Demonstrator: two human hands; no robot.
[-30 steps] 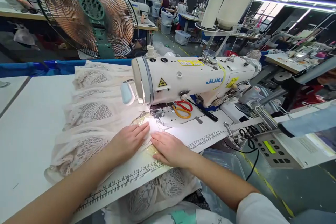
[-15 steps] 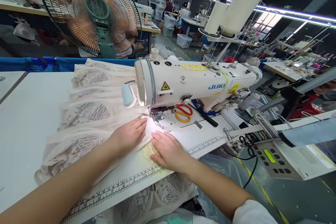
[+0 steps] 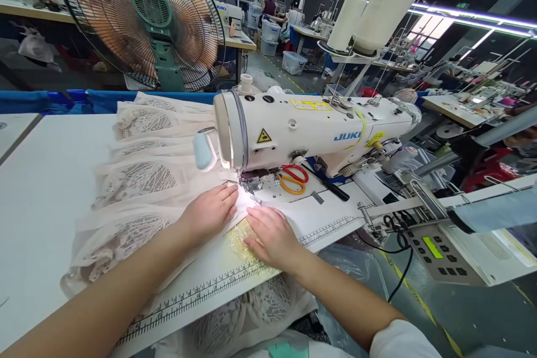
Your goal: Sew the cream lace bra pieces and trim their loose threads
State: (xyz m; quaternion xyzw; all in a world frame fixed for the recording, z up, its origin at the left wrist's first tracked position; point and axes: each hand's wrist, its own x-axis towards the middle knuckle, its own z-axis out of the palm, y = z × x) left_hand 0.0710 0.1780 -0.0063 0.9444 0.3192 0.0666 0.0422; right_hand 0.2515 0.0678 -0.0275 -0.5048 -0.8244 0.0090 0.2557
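Observation:
My left hand (image 3: 210, 211) lies flat, fingers together and stretched, on a pale lace fabric piece (image 3: 241, 235) just left of the needle area (image 3: 247, 185) of a white JUKI sewing machine (image 3: 310, 126). My right hand (image 3: 271, 236) presses flat on the same piece to the right, fingertips pointing at the presser foot. Both hands hold the fabric down on the white table (image 3: 46, 179). A stack of lace and mesh pieces (image 3: 142, 179) spreads out to the left of my left hand, and more lace hangs over the table's front edge (image 3: 251, 307).
Red and orange scissors (image 3: 293, 178) lie on the machine bed under the arm. A printed ruler strip (image 3: 201, 291) runs along the table front. A green standing fan (image 3: 142, 17) is behind the table. A control panel (image 3: 436, 249) sits at right. Two thread cones (image 3: 369, 5) stand above. People work far back.
Both hands slid slightly forward towards the needle with the fabric. The view shifted a little.

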